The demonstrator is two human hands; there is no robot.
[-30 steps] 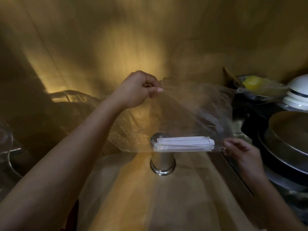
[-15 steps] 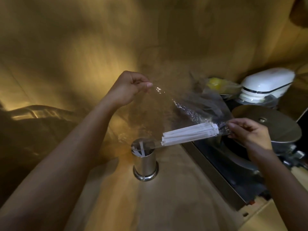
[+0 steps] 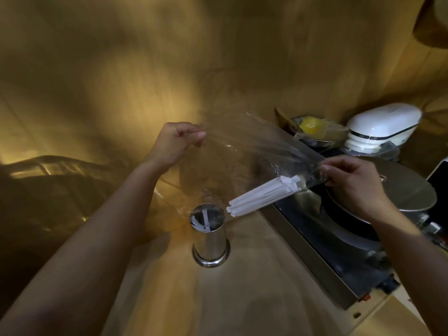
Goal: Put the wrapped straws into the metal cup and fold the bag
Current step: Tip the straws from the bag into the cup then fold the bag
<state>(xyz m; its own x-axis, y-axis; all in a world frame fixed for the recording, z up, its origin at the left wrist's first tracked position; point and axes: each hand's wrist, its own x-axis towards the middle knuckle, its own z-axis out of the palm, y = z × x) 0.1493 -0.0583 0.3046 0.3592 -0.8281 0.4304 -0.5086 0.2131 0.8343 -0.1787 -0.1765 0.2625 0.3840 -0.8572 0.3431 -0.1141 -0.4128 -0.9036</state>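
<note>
A clear plastic bag (image 3: 244,154) hangs stretched between my hands above the counter. My left hand (image 3: 177,141) pinches its upper left edge. My right hand (image 3: 351,180) grips its right corner. Inside the bag lies a bundle of white wrapped straws (image 3: 264,195), tilted down to the left, its lower end just right of the rim of the metal cup (image 3: 209,236). The cup stands upright on the wooden counter (image 3: 242,287) with a few white straws showing inside it.
A stove (image 3: 339,251) with a lidded metal pan (image 3: 400,187) sits to the right. Behind it are a white appliance (image 3: 380,127) and a bowl holding something yellow (image 3: 312,124). A dark shiny object (image 3: 48,190) lies at left. The wall is close behind.
The straw bundle has tipped from level to slanting down toward the cup's rim. My right hand has risen with the bag's corner. The view has shifted right.
</note>
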